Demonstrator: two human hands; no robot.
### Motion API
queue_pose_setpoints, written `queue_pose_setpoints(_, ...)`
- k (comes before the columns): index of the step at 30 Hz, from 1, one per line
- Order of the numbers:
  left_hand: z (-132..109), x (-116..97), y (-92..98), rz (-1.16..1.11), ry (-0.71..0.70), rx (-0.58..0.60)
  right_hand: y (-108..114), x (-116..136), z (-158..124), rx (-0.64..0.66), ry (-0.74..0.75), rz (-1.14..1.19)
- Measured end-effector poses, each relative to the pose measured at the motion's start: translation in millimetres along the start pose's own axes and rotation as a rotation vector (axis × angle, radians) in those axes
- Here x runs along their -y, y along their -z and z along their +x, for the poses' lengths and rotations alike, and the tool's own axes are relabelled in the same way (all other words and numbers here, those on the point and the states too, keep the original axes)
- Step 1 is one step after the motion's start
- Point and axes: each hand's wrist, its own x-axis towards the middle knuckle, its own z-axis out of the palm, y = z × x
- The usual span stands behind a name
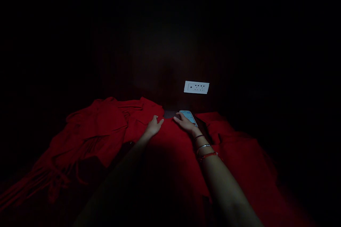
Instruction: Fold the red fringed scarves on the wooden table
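Observation:
A red cloth (170, 142) lies spread out in front of me, its far edge between my two hands. On its left side, near that edge, my left hand (154, 127) rests with thumb and fingers apart. My right hand (184, 123) lies on the right side of the same edge, fingers stretched out, close to a lit phone (189, 117). Part of the phone is hidden behind that hand. Bracelets (204, 147) circle my right wrist. To the left is a crumpled red scarf (106, 120) with long fringes.
More red cloth (242, 152) is heaped on the right. A white wall socket plate (196, 87) is set in the dark upright surface behind the phone. Most of the surroundings are too dark to make out.

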Motion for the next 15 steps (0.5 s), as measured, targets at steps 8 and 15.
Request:
queue_pose_setpoints(8, -2.4, 2.8, 2.3, -0.031, -0.183, -0.146, 1.1, -7.2, 1.6, -0.017, 0.077, 0.047)
queue_pose_setpoints(15, -2.7, 2.2, 12.7, 0.155, -0.258, 0.121, 4.5, 0.0, -4.6, 0.122, 0.184, -0.014)
